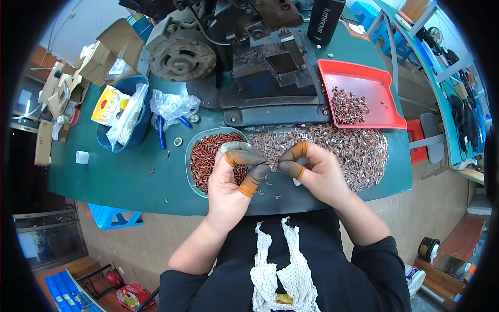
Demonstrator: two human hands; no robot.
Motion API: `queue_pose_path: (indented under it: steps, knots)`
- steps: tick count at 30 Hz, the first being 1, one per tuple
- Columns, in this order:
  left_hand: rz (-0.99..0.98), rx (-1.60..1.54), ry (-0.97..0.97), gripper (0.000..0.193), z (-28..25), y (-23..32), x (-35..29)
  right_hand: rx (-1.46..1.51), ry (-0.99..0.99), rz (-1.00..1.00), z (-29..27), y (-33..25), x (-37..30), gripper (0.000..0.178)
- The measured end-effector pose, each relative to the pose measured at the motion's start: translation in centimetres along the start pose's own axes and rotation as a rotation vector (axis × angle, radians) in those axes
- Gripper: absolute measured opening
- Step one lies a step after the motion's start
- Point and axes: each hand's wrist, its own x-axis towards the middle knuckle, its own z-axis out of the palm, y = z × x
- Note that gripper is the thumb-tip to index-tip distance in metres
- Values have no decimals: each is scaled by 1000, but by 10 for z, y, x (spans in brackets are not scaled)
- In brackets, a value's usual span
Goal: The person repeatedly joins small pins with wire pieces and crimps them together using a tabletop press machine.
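Note:
My left hand (228, 182) wears orange-and-grey finger cots and pinches a small red-brown rod (266, 163) between thumb and forefinger. Facing it, my right hand (319, 174), also in finger cots, has thumb and forefinger closed at a small metal piece (273, 167) touching the rod's end. How the two parts join is too small to tell. Beneath my left hand stands a clear plastic tub (189, 171) of red-brown rods (210, 148). Behind and beside my right hand spreads a heap of small bent metal pieces (358, 156).
A dark, heavy machine (275, 93) stands behind the heap. At its right lies a red tray (384, 112) holding assembled-looking parts (349, 106). Leftward are a blue bin (138, 130) with bags, blue-handled pliers (161, 132), crumpled plastic (171, 104) and a white roll (82, 157).

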Motion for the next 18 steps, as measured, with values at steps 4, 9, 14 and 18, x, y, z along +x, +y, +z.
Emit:
queue_pose_path:
  steps: [4, 9, 14, 18]
  knots:
    - [-14, -78, 35, 20, 14, 0, 2, 141, 34, 63, 10, 0, 1, 14]
    - [43, 182, 81, 21, 12, -6, 0, 250, 7, 43, 14, -3, 3, 12]
    - [68, 192, 109, 18, 15, -4, 10, 465, -105, 126, 10, -6, 1, 12]
    - [167, 317, 115, 14, 13, -2, 33, 389, 14, 38, -1, -17, 12, 10]
